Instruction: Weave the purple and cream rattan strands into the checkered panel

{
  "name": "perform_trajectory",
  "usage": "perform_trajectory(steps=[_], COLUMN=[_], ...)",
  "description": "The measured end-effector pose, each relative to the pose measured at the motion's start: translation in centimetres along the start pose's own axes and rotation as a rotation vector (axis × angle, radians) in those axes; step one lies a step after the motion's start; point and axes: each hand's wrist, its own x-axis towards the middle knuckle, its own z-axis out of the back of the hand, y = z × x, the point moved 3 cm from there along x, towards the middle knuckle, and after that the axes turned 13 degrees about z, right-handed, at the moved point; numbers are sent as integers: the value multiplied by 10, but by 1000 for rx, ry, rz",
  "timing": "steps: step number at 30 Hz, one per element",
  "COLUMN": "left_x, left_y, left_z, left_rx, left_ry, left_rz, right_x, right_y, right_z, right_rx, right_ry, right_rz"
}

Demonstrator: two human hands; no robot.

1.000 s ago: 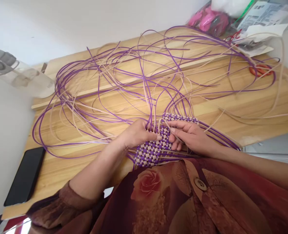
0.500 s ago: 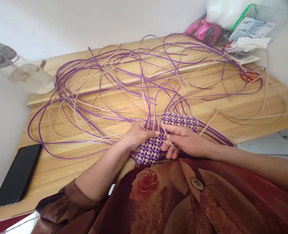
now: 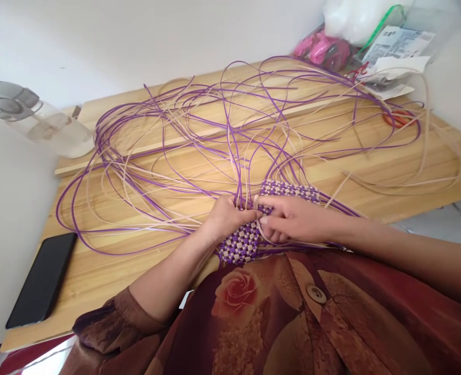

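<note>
Head view: woven panel (image 3: 249, 239), purple-and-cream checker, sits at the near edge of the table (image 3: 410, 172), partly overhanging toward the lap. Left hand (image 3: 226, 219) presses down on the panel's left part, fingers curled together on the weave. Right hand (image 3: 293, 219) lies across the panel, thumb and forefinger pinching a cream strand (image 3: 258, 225) that loops up at the panel's middle. Both hands touch. Loose strands (image 3: 199, 146), purple and cream, fan out from the panel over most of the tabletop, reaching the far edge. Phone (image 3: 42, 278) lies flat near the near-left corner, clear of the strands. Orange scissors (image 3: 398, 119) near the right edge, under strands. Bare wood only along the near-left edge strip.
</note>
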Motion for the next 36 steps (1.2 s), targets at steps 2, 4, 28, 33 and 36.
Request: perform_trajectory(steps=[2,4,28,33,36], left_x=[-1,-3,-6,-5,-4], left_y=[-1,-3,-5,-5,-4], left_z=[0,-1,-2,-2,-2], left_rx=[8,23,54,64,65], left_ry=[14,18,-13,-12,-12], left_rz=[-13,-11,-42,-67,-65], right_x=[4,10,36,61,71], right_y=[9,16,11,10,9], right_z=[17,25,49,43,38], right_rx=[-265,-410,-566,-419,-303], right_ry=[-97,-141,56,91,126], right_rz=[96,165,257,164,223])
